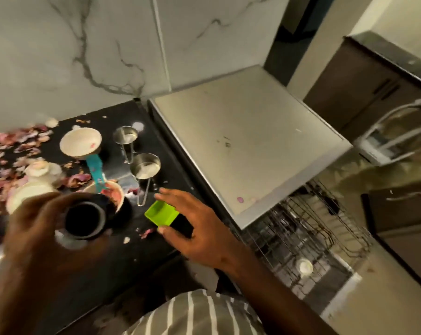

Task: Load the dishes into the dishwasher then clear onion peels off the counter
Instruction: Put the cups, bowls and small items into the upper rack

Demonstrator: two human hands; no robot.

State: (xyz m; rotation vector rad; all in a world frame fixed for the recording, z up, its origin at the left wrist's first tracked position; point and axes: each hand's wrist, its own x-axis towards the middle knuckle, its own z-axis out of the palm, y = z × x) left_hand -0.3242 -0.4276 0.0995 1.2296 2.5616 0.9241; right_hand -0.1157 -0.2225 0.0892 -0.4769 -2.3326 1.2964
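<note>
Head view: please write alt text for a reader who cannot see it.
A person's left hand holds a dark cup while the right hand grips a green square container above a black counter littered with onion peels, beside an open dishwasher rack.

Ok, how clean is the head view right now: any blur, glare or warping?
Head view: dim, warm light; left hand and its dark cup are motion-blurred; onion peels smeared at the left edge; wide-angle bends the dishwasher rack; no harsh glare.
</note>
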